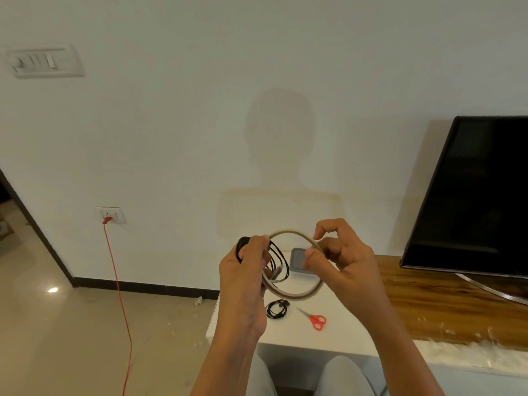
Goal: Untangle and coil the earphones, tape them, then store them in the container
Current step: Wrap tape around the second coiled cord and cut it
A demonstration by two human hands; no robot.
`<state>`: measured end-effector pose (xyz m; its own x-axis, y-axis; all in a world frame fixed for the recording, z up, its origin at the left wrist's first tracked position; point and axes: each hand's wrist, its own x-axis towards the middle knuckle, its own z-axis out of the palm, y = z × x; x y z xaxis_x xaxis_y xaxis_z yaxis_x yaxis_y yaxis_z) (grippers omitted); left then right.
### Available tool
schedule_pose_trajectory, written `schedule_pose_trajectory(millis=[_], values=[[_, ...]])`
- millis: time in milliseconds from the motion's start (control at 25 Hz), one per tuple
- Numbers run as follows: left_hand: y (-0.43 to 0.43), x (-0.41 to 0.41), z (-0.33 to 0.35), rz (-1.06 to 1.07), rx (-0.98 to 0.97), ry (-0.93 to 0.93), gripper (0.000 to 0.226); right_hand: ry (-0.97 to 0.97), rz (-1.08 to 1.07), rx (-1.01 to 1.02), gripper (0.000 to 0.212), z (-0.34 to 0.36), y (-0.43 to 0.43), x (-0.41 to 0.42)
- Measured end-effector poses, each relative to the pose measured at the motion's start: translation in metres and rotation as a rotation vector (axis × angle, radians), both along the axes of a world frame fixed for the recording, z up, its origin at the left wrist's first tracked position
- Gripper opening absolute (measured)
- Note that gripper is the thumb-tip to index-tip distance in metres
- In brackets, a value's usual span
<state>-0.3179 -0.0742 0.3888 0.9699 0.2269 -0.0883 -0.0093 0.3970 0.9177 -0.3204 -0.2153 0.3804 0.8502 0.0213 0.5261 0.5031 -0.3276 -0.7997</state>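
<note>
My left hand point(245, 270) grips a coil of black earphone wire point(278, 260) held up above the white table point(337, 335). A beige roll of tape point(297, 295) loops around the same spot. My right hand point(337, 258) pinches the upper arc of that tape ring between thumb and fingers. Below on the table lies another small coiled black earphone point(276, 309). A grey rounded container point(300, 260) sits at the back of the table, partly hidden behind my hands.
Red-handled scissors point(315, 320) lie on the table to the right of the coiled earphone. A black TV point(471, 195) stands on a wooden shelf point(445, 304) at the right. A red cable point(120, 295) hangs from a wall socket to the floor at the left.
</note>
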Motion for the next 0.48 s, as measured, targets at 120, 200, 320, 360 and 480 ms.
schedule_pose_trajectory(millis=[120,200,320,360,480], values=[[0.003,0.003,0.002,-0.084,0.11,-0.004,0.023,-0.027,-0.062,0.131,0.015,-0.003,0.0,0.002],[0.009,0.004,0.004,-0.208,0.302,-0.028,0.028,0.004,-0.026,0.137,0.015,0.001,-0.007,0.003],[0.016,0.004,0.008,-0.353,0.537,-0.135,0.03,0.065,0.082,-0.049,0.018,0.01,-0.013,0.005],[0.015,0.003,0.009,-0.365,0.563,-0.17,0.028,0.075,0.1,-0.055,0.018,0.011,-0.013,0.006],[0.01,0.005,0.009,-0.286,0.48,-0.216,0.031,0.064,0.107,0.015,0.017,0.013,-0.011,0.009]])
